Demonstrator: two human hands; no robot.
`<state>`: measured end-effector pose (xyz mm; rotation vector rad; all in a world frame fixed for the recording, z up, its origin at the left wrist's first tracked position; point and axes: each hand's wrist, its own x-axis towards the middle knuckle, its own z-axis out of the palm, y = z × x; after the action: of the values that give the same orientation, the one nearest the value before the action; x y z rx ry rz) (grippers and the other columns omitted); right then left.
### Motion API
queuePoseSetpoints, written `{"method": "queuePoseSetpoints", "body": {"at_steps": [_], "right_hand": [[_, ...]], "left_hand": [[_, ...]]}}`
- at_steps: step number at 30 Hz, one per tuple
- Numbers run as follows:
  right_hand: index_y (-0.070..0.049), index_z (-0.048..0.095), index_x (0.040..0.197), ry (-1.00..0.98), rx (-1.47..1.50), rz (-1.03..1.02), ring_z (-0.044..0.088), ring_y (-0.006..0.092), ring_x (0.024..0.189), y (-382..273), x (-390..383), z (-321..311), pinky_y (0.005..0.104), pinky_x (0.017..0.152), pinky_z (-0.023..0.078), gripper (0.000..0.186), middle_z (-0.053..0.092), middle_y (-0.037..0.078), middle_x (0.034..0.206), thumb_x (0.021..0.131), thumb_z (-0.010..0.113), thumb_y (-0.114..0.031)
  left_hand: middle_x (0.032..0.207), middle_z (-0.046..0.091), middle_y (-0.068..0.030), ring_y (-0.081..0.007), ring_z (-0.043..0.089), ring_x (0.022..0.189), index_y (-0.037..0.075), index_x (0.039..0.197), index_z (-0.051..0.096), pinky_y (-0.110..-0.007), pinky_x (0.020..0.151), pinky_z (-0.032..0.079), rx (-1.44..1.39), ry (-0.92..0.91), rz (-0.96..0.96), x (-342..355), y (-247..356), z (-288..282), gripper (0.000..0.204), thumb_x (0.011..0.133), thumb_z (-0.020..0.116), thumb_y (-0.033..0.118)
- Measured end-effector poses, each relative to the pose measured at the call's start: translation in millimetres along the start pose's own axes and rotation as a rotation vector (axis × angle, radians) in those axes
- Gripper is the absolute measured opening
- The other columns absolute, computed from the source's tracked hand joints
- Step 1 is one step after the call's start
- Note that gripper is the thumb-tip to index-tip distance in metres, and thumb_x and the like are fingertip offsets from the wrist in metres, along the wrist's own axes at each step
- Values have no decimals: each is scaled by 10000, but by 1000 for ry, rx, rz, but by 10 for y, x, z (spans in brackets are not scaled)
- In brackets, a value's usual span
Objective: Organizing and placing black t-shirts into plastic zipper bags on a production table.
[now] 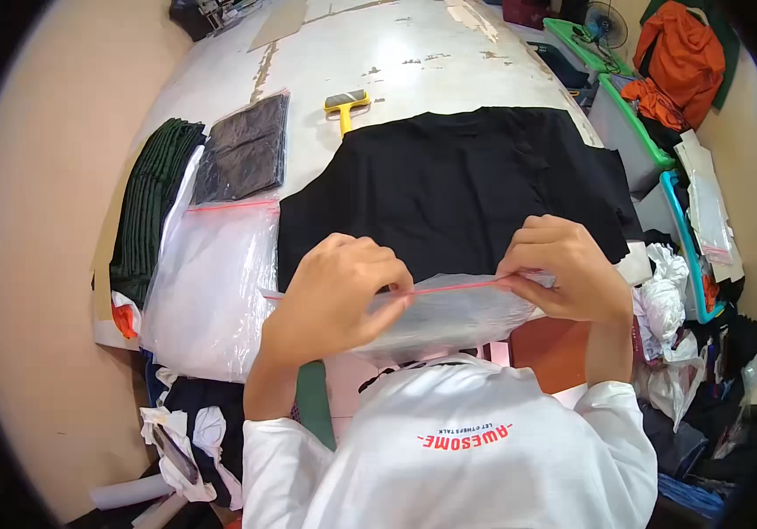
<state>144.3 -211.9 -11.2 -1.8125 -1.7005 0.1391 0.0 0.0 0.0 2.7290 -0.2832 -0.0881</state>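
My left hand (339, 295) and my right hand (563, 273) pinch the red zip strip of a clear plastic bag (444, 317), held open-side toward the table at its near edge. Beyond the bag a black garment (440, 185) lies spread flat. Left of it sit a stack of clear bags (206, 282) with red strips and a bagged dark folded item (242, 145). A yellow-handled lint roller (346, 110) lies just past the garment.
Dark green folded clothes (145, 207) line the table's left side. Along the right stand green-lidded bins (625, 123), a blue-rimmed bin (691, 247), orange clothing (678, 57) and a fan (606, 25). Cloth piles (193, 441) lie below the table's edge.
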Motion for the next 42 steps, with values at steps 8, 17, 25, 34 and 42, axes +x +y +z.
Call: {"method": "queuePoseSetpoints", "body": {"at_steps": [8, 17, 25, 34, 42], "right_hand": [[-59, 587, 658, 73, -6, -49, 482, 208, 566, -70, 57, 149, 304, 496, 361, 109, 529, 40, 617, 614, 687, -64], [-6, 643, 747, 338, 483, 142, 580, 141, 621, 106, -224, 98, 222, 566, 436, 122, 628, 78, 699, 638, 691, -28], [-19, 664, 801, 329, 436, 106, 591, 169, 622, 114, -321, 125, 235, 558, 434, 161, 639, 96, 723, 644, 644, 8], [-11, 637, 741, 323, 323, 94, 557, 198, 604, 24, -236, 242, 256, 532, 419, 104, 600, 85, 673, 639, 639, 9], [-37, 647, 762, 299, 336, 93, 548, 182, 602, 5, -188, 320, 255, 527, 416, 95, 604, 64, 679, 671, 664, -60]], "left_hand": [[796, 588, -63, -222, 555, 761, 53, 861, 601, -310, 697, 405, -63, 183, 121, 207, 231, 170, 251, 662, 666, 191], [645, 587, -95, -204, 570, 576, 7, 702, 612, -266, 539, 423, -344, 368, 96, 207, 120, 284, 76, 647, 655, 37], [663, 587, -66, -208, 568, 591, 46, 727, 618, -287, 560, 433, -388, 325, 21, 217, 74, 300, 92, 671, 639, 116], [844, 617, -79, -219, 562, 785, 39, 897, 633, -302, 706, 417, -262, 390, 136, 295, 250, 352, 401, 547, 754, 193], [635, 610, -32, -173, 554, 599, 56, 669, 642, -277, 621, 370, -368, 427, 101, 357, 284, 465, 105, 614, 711, 113]]}}
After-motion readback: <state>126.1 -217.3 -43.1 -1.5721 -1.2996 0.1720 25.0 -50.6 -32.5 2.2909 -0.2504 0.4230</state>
